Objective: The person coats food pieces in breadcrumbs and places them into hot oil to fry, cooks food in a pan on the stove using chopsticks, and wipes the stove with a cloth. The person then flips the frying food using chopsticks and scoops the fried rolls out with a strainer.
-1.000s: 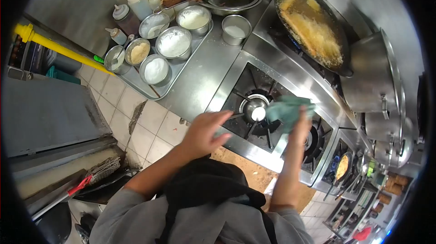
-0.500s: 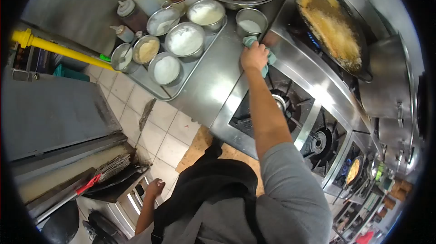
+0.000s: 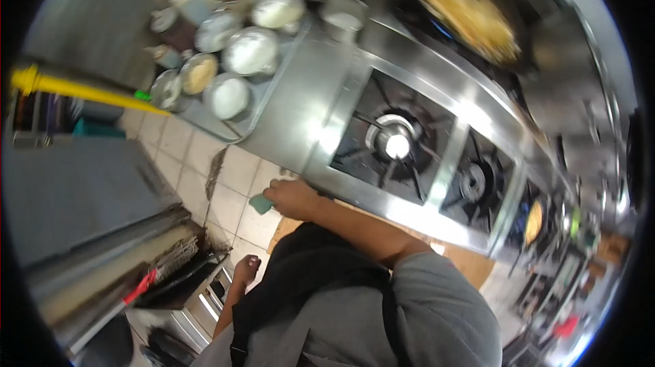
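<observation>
Green cloth noted in the person's right hand; bearings below are taken from that hand, with twelve o'clock at the top of the view. We judge the main hazard to be a dropped cloth: only a small fold is gripped, and a loosened pinch would let it fall onto the tiled floor. A careless swing toward eleven o'clock could bring it against the tray on the counter, tipping the bowls or soiling the white powder in them. We also record a blue flame beneath the frying pan, between one and two o'clock; a loose end trailed there could scorch. The burner stands at two o'clock, and we cannot tell whether its metal is hot.

As to position, we find the cloth at nine o'clock, touching the fingers and protruding past them, off the counter's edge. The right hand is pinching it, fingers drawn together. The left hand, at seven o'clock, appears loosely curled and well apart from the cloth; we cannot tell whether it holds anything.
</observation>
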`<state>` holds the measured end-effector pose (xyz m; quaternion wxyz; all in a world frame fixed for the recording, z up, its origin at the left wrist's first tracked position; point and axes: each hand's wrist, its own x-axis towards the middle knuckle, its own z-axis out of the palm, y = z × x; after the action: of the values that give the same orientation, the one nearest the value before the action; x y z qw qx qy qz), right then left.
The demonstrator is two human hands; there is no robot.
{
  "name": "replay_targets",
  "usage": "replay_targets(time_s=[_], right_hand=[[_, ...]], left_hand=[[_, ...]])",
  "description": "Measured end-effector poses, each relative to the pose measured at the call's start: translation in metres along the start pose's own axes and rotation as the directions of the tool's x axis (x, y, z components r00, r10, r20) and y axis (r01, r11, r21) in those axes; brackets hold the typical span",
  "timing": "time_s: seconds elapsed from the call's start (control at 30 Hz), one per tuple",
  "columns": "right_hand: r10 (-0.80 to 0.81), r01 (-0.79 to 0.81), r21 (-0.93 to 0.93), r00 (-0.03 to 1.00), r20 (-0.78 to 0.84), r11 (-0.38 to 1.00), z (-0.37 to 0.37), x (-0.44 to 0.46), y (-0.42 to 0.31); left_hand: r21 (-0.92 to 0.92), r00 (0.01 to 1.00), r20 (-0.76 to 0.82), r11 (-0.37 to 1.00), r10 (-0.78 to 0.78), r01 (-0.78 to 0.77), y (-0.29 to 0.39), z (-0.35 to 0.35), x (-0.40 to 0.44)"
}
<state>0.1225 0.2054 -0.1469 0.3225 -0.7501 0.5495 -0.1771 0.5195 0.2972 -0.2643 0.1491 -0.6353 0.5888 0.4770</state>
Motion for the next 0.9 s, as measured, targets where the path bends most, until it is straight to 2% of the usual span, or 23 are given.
replay_targets(time_s=[0.03,0.07,0.1,0.13,0.17,0.2,0.23,0.27,0.3,0.33,0.37,0.4,0.43,0.47,0.53,0.6,0.63,0.67,0.7,0.73,0.77,0.8,0.9], right_hand=[[0.165,-0.168,-0.132,0.986,-0.032,0.977,0.0,-0.01,0.022],[0.192,-0.245,-0.165,0.939,-0.285,0.955,-0.05,-0.043,0.037],[0.215,-0.333,-0.29,0.903,-0.371,0.897,-0.104,-0.075,0.065],[0.422,-0.649,-0.546,0.761,-0.493,0.53,-0.126,-0.096,0.105],[0.509,-0.742,-0.218,0.613,-0.604,0.634,-0.187,-0.133,0.128],[0.539,-0.793,-0.016,0.428,-0.725,0.609,-0.204,-0.169,0.173],[0.371,-0.868,-0.147,0.348,-0.861,0.474,-0.208,-0.207,0.221],[0.506,-0.925,0.013,0.196,-0.84,0.381,-0.198,-0.238,0.243],[0.783,-0.986,0.04,0.106,-0.613,0.164,-0.172,-0.263,0.248],[0.725,-0.977,-0.042,0.185,-0.664,0.211,-0.132,-0.279,0.223],[0.528,-0.948,-0.149,0.282,-0.801,0.281,-0.07,-0.302,0.204],[0.595,-0.943,-0.073,0.263,-0.759,0.324,-0.029,-0.316,0.154],[0.665,-0.913,-0.055,0.334,-0.669,0.403,-0.001,-0.331,0.107],[0.839,-0.928,0.096,0.277,-0.468,0.36,0.009,-0.343,0.061],[0.94,-0.948,0.22,0.155,-0.304,0.228,-0.004,-0.37,0.018],[0.842,-0.926,0.363,-0.112,-0.528,0.105,0.004,-0.387,0.035],[0.834,-0.737,0.605,-0.104,-0.542,0.302,-0.004,-0.36,0.036],[0.958,-0.807,0.582,-0.082,-0.274,0.097,-0.012,-0.323,0.049],[0.723,-0.834,0.092,0.41,-0.557,0.543,0.049,-0.3,0.094],[0.533,-0.742,0.025,0.456,-0.713,0.669,0.046,-0.234,0.074],[0.36,-0.544,-0.071,0.642,-0.676,0.836,0.044,-0.19,0.072],[0.348,-0.41,0.016,0.752,-0.56,0.912,0.029,-0.149,0.062],[0.28,-0.41,-0.108,0.77,-0.573,0.906,0.024,-0.149,0.055]], left_hand=[[0.007,1.0,0.01,1.0,0.021,-0.021,0.011,-0.007,0.005],[0.004,0.996,-0.013,0.996,0.09,-0.089,0.013,-0.009,0.011],[0.034,0.994,-0.01,0.993,0.11,-0.109,0.027,-0.012,0.011],[0.072,0.992,-0.012,0.989,0.129,-0.128,0.043,-0.022,0.007],[0.1,0.986,0.011,0.981,0.165,-0.165,0.04,-0.023,0.016],[0.115,0.985,0.023,0.979,0.17,-0.171,0.037,-0.026,0.025],[0.138,0.982,0.063,0.973,0.179,-0.186,0.036,-0.025,0.036],[0.157,0.978,0.105,0.968,0.182,-0.197,0.035,-0.022,0.04],[0.194,0.971,0.136,0.956,0.195,-0.219,0.049,-0.028,0.038],[0.2,0.969,0.147,0.953,0.2,-0.227,0.047,-0.028,0.048],[0.187,0.971,0.14,0.958,0.192,-0.216,0.034,-0.023,0.065],[0.176,0.975,0.133,0.964,0.177,-0.199,0.024,-0.019,0.072],[0.134,0.973,0.11,0.967,0.205,-0.219,0.024,-0.016,0.074],[0.136,0.973,0.113,0.967,0.201,-0.216,0.029,-0.017,0.071],[0.106,0.966,0.224,0.982,0.13,-0.156,0.05,-0.014,0.065],[0.2,0.963,0.195,0.953,0.187,-0.225,0.064,-0.012,0.055],[0.209,0.961,0.166,0.944,0.222,-0.254,0.073,-0.011,0.047],[0.221,0.954,0.148,0.931,0.261,-0.289,0.08,-0.008,0.041],[0.223,0.949,0.162,0.926,0.272,-0.303,0.081,-0.006,0.041],[0.242,0.944,0.18,0.918,0.275,-0.314,0.074,-0.004,0.045],[0.239,0.941,0.186,0.916,0.284,-0.324,0.066,-0.001,0.055],[0.235,0.938,0.188,0.913,0.293,-0.332,0.063,0.004,0.057],[0.346,0.935,0.2,0.872,0.292,-0.346,0.091,0.003,0.028]])
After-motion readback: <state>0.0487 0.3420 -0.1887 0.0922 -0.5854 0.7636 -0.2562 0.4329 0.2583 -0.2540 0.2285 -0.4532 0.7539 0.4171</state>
